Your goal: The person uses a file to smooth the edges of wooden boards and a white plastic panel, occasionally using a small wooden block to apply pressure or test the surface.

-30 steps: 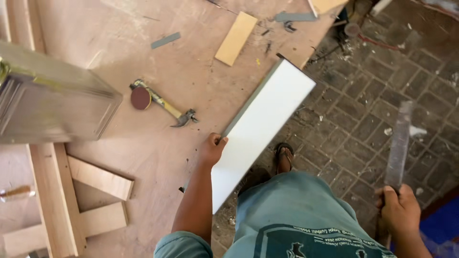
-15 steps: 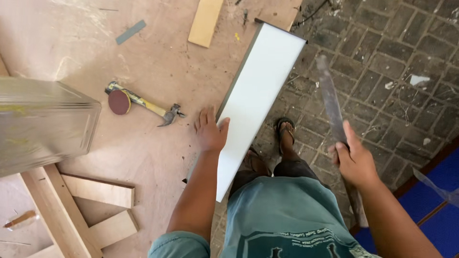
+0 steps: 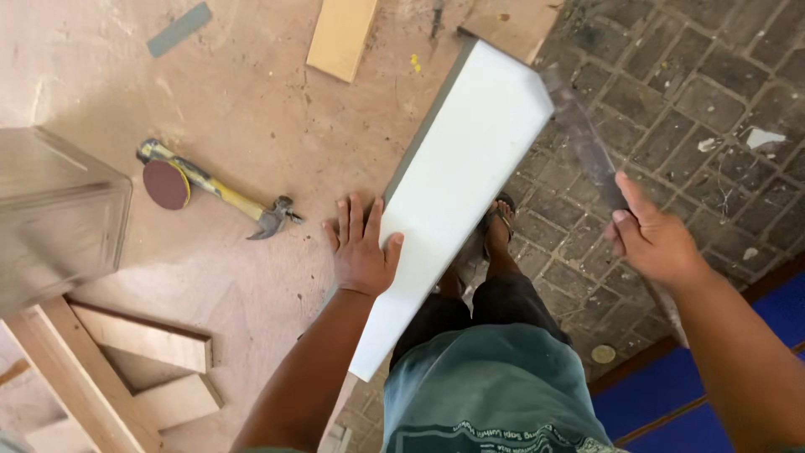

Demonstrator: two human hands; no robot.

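A long white board [image 3: 457,180] lies on the plywood worktop [image 3: 251,117], its right part overhanging the edge above the paved floor. My left hand [image 3: 362,247] presses flat on the board's left edge, fingers spread. My right hand [image 3: 658,239] is closed around a long flat metal strip [image 3: 587,147], blurred by motion, whose far end reaches the board's upper right corner.
A claw hammer [image 3: 222,197] with a yellow handle lies left of the board, a round brown sanding disc [image 3: 165,184] on it. Wood offcuts [image 3: 142,340] and a grey panel [image 3: 59,218] sit at the left. A wood block [image 3: 342,35] lies at the top. My sandalled foot [image 3: 499,222] stands on the brick floor.
My right hand has swung the metal strip up from beside my body toward the board's far corner. My left hand has spread flat on the board's edge.
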